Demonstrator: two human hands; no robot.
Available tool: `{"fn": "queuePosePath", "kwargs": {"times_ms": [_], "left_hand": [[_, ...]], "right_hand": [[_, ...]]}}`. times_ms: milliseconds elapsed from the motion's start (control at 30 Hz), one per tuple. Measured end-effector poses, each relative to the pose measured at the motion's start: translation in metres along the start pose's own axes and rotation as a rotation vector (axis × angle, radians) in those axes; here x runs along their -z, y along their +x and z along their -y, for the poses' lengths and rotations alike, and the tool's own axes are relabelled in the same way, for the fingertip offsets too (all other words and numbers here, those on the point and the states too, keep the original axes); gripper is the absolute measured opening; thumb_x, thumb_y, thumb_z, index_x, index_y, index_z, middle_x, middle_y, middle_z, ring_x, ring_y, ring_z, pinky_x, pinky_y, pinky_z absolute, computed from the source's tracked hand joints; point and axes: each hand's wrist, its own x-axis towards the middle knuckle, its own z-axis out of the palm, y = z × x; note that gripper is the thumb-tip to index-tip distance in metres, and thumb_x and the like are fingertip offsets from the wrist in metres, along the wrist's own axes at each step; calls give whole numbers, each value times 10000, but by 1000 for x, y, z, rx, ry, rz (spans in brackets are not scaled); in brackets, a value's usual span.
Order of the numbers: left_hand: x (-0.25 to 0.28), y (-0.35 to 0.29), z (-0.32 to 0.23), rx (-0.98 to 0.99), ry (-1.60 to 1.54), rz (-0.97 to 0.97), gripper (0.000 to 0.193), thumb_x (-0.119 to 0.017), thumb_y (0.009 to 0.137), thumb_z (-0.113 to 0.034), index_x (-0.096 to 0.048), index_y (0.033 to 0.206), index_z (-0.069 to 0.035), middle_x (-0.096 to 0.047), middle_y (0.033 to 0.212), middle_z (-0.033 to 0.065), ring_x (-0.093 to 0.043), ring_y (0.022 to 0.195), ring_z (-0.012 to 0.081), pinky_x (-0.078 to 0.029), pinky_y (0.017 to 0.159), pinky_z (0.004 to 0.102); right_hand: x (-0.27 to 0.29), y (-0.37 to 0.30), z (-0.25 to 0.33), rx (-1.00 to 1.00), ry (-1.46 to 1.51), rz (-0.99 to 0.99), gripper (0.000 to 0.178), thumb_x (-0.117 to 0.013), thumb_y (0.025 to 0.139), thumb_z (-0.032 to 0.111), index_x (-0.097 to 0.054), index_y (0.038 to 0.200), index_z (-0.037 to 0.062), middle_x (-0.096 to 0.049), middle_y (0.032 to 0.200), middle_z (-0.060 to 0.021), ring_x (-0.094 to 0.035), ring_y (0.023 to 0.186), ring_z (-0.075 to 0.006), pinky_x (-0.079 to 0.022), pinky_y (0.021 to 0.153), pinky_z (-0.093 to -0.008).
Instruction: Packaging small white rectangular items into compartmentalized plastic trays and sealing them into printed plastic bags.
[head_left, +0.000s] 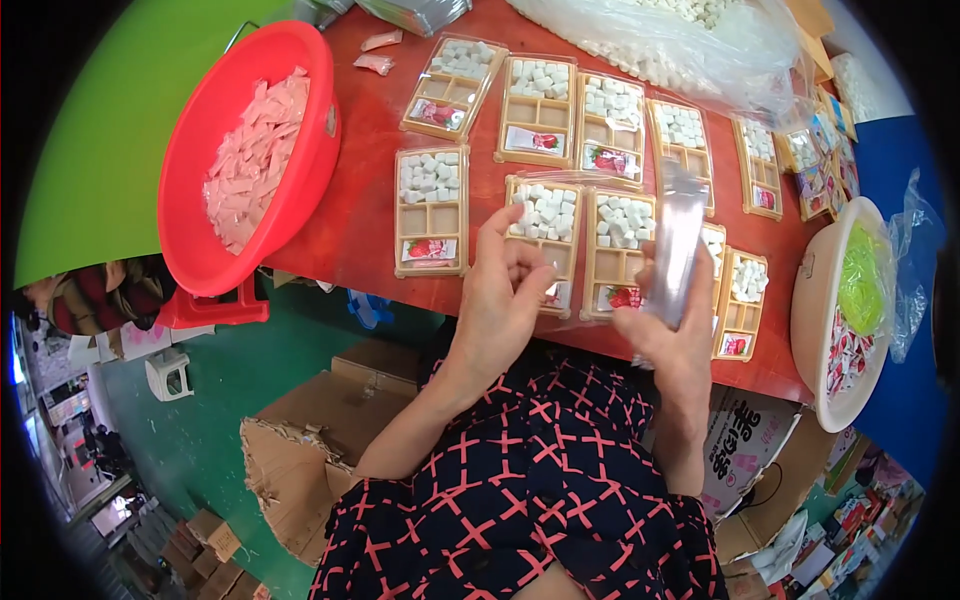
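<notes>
Looking in from my remote post, I take the silvery packet (680, 230) as my landmark. Left of it, the left hand (497, 300) reaches over a tan compartment tray (560, 262), its index finger lifted beside the white cubes and its other fingers half curled; I cannot tell whether they pinch anything. The packet itself is in the right hand (675, 345), which wraps around it. It is blurred and stands above the red table (350, 235), its long axis running away from the body, so the right hand is much the nearer.

As for containers, far left of the packet I see a red basin (205, 140) piled with pink wrapped sachets (255, 165). Nearer, but still left of the packet, a lone tray (415, 218) carries white cubes at its far end and a strawberry-printed sachet at its near end. Just left of the packet, another tray (605, 262) is filled likewise. Beyond the packet, a large clear bag (720, 80) contains small white pieces. Right of the packet, a cream basin (808, 300) holds a bright green bag (860, 280) and red-and-white sachets (848, 365).
</notes>
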Motion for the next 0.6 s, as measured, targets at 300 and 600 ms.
{"fn": "queuePosePath", "kwargs": {"times_ms": [300,600], "left_hand": [[-3,15,27,-208,998,-196,561,-509,757,25,-277,1268,19,-471,972,171,-480,892,315,-397,764,377],[-4,31,42,-587,1369,101,489,-573,757,-136,-408,1190,20,-281,1328,194,-234,1242,399,-290,959,480]], "right_hand": [[25,7,-20,-6,85,-108,673,-649,603,208,-395,1183,-21,-492,1012,-93,-492,875,-127,-436,691,-239],[38,10,-21,-46,64,-26,678,-638,598,221,-401,1181,-30,-483,1089,-108,-489,920,-140,-440,724,-239]]}}
